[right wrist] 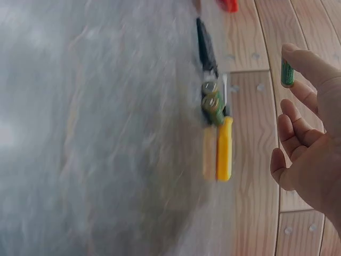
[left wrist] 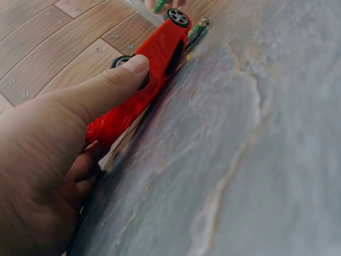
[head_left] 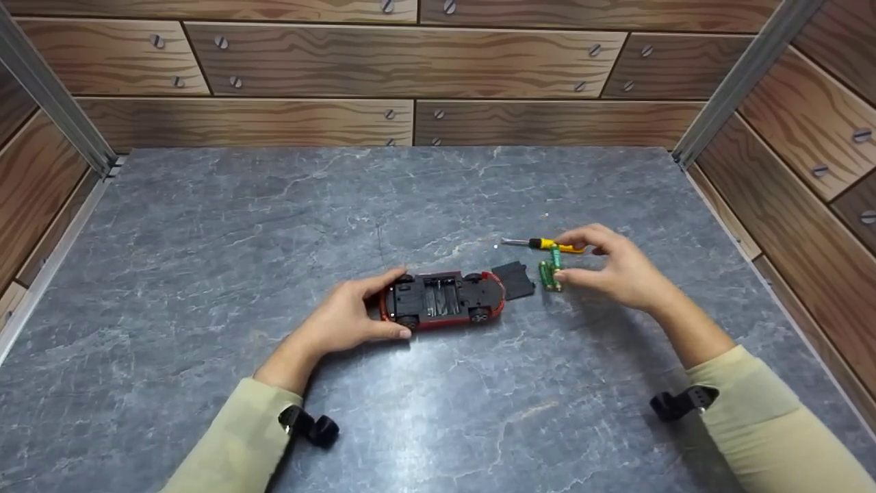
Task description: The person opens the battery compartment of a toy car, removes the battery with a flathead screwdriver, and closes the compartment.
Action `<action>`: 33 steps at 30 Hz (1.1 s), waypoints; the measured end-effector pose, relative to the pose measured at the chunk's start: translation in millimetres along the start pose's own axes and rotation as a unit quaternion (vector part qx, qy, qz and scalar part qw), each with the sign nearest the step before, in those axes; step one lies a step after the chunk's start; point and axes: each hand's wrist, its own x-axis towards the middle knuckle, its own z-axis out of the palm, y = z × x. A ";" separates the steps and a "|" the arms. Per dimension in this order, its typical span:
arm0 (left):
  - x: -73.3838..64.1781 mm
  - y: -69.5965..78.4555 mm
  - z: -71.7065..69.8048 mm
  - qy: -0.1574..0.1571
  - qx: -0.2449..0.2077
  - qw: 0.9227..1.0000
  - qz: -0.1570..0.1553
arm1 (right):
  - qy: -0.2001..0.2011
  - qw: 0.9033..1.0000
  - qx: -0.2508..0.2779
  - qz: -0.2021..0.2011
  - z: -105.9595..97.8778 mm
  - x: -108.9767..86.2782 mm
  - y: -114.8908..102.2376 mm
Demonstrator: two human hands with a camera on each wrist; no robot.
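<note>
A red toy car (head_left: 445, 300) lies upside down on the grey table, its black underside up and its battery compartment (head_left: 441, 298) uncovered. My left hand (head_left: 345, 311) grips the car's left end, thumb along the near side by a wheel (left wrist: 177, 17). Between thumb and index finger, my right hand (head_left: 616, 270) pinches a green battery (right wrist: 287, 73), raised above the table. Below it lie more green batteries (head_left: 547, 275). A black battery cover (head_left: 514, 280) rests beside the car's right end.
Behind the batteries lies a screwdriver (head_left: 547, 244) with a yellow and black handle. Tiny light specks, one a small screw-like bit (head_left: 495, 246), lie near its tip. Wood-patterned walls (head_left: 410, 61) stand around the table's back and sides.
</note>
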 end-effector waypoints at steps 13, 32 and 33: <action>-0.4 0.3 0.1 0.004 0.004 1.000 0.002 | -0.030 0.998 0.009 0.060 -2.8 -7.2 36.3; -0.1 -0.3 0.2 0.000 0.001 1.000 -0.008 | -0.046 0.996 0.030 0.065 5.5 -12.8 60.2; 0.0 -0.1 0.3 -0.001 0.000 1.000 -0.009 | -0.049 0.996 0.027 0.067 5.4 -12.9 60.1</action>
